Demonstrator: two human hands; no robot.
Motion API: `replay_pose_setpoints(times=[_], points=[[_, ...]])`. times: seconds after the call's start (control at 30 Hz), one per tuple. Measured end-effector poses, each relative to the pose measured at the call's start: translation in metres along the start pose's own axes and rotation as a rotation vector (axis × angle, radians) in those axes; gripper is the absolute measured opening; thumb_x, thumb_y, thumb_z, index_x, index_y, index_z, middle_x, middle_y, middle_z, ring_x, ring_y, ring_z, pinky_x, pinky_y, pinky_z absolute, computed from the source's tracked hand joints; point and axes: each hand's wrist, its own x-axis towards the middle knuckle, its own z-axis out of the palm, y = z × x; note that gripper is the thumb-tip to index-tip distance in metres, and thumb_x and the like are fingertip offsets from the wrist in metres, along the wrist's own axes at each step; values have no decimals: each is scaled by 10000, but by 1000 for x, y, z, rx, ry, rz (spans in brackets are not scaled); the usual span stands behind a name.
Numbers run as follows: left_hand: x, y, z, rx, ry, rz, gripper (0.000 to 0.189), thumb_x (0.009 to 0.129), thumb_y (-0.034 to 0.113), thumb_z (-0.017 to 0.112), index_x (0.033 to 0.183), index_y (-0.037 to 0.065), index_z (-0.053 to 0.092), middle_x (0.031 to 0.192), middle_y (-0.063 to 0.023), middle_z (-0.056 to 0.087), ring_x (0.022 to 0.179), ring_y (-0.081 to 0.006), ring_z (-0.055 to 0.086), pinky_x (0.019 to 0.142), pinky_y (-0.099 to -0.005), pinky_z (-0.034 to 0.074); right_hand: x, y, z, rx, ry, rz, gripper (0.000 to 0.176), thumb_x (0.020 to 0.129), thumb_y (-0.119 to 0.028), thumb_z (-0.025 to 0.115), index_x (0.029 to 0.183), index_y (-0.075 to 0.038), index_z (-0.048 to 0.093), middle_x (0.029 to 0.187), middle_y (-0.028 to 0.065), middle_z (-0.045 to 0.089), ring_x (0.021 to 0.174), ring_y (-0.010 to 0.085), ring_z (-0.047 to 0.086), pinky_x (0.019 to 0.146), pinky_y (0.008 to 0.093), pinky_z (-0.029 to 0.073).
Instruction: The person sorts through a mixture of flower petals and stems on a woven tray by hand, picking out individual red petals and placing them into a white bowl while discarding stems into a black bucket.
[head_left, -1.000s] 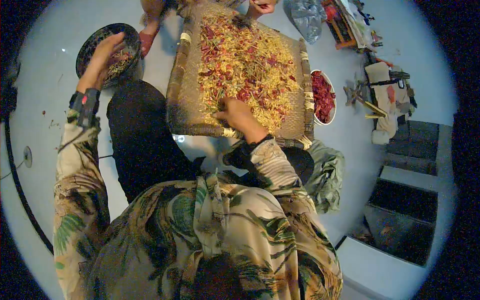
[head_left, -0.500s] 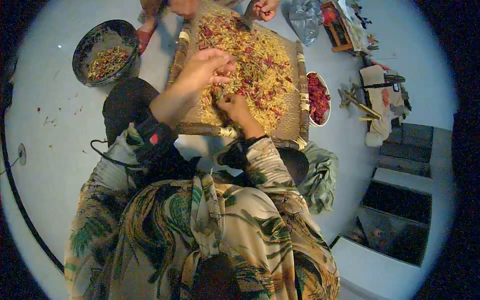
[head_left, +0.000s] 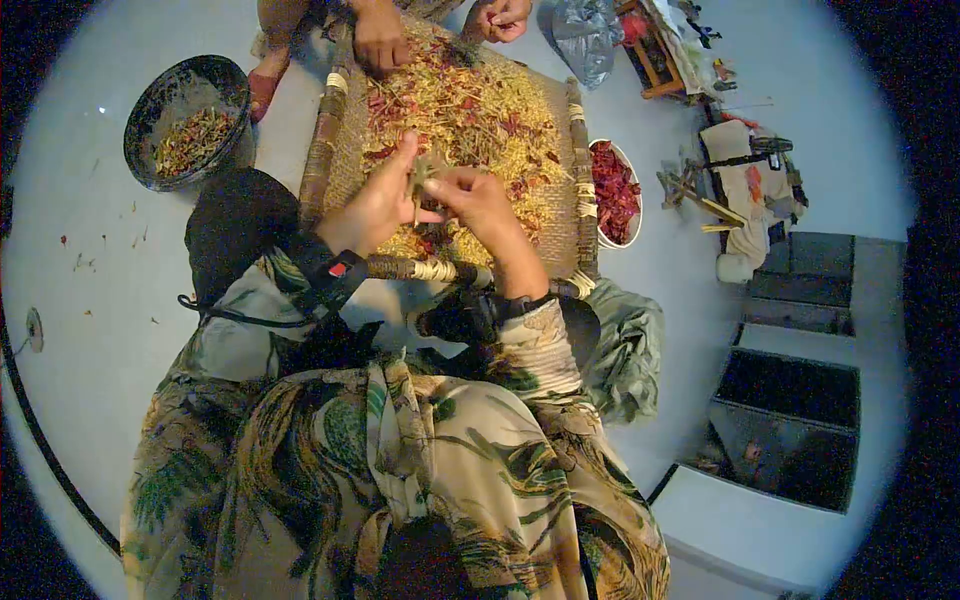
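Observation:
A framed woven tray (head_left: 560,235) holds yellow seeds (head_left: 530,95), pieces of dried red chilli (head_left: 385,105) and thin stems. Above its near half my two hands meet at a small bunch of pale dried stems (head_left: 422,178). My right hand (head_left: 478,205) is closed, with thumb and fingers pinching the bunch. Beside it, my left hand (head_left: 375,208) has its fingers stretched apart, the stems lying against them. Opposite, another person's hand (head_left: 382,40) reaches down onto the seeds, and that person's other hand (head_left: 500,18) has its fingertips together.
A black tub (head_left: 240,150) with stems and chilli bits stands at the left. To the right of the tray is a white bowl (head_left: 640,225) of red chillies. A plastic bag (head_left: 588,40) lies at the upper right, steps (head_left: 790,400) at the lower right.
My right hand has risen from the seeds to meet my left, bringing pale stems into view between them. The other person's hand has come down onto the tray. The whole view has shifted slightly.

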Motion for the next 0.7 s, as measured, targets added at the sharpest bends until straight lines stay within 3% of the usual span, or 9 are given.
replay_pose_setpoints(times=[0.17,0.27,0.3,0.4,0.43,0.53,0.57,0.7], points=[[-5,8,10,-25,82,44,477,860,516,437,999,63,482,917,-68,549,835,-195,556,755,-432,475,-1,11,-18,7,241,-46,250,794,-251,627,809,-2,649,658,54,611,597,113,529,583,255,436],[-11,11,17,13,197,123,416,849,461,506,965,61,497,847,-54,547,757,-167,549,702,-366,490,15,79,-59,-154,255,28,239,796,-251,622,801,-13,646,677,74,610,617,107,530,597,261,440],[-13,11,16,28,228,147,392,844,443,527,952,68,502,826,-46,545,734,-156,545,674,-340,491,11,81,-58,-177,308,6,187,800,-202,627,780,-16,627,628,12,568,529,68,478,479,219,367],[-6,11,8,52,294,155,292,821,372,595,903,103,517,750,-10,531,641,-101,513,547,-250,452,8,112,-60,-479,259,-44,163,780,-170,637,828,-15,624,692,54,612,584,118,537,542,253,424],[-5,11,5,63,306,130,276,820,364,600,894,110,520,750,-8,532,629,-96,509,534,-244,441,-1,109,-59,-619,196,-106,165,761,-164,636,859,-32,629,790,118,637,692,220,598,643,322,466],[4,5,-6,99,319,119,241,814,331,614,875,115,525,754,-1,536,600,-82,492,512,-229,421,-8,93,-48,-877,72,3,207,749,-163,624,927,-58,622,874,170,624,815,318,595,720,381,464],[7,2,-11,111,318,127,232,812,319,619,871,115,526,756,1,537,592,-77,486,507,-226,416,2,130,-51,-887,62,-77,261,748,-167,609,996,-85,605,900,186,614,864,360,576,750,417,457],[7,3,-7,161,376,121,193,817,280,613,848,110,527,751,6,543,596,-72,479,503,-220,403,6,137,-49,-872,44,-1,265,751,-192,605,993,-82,608,892,185,615,833,356,585,729,420,462]])
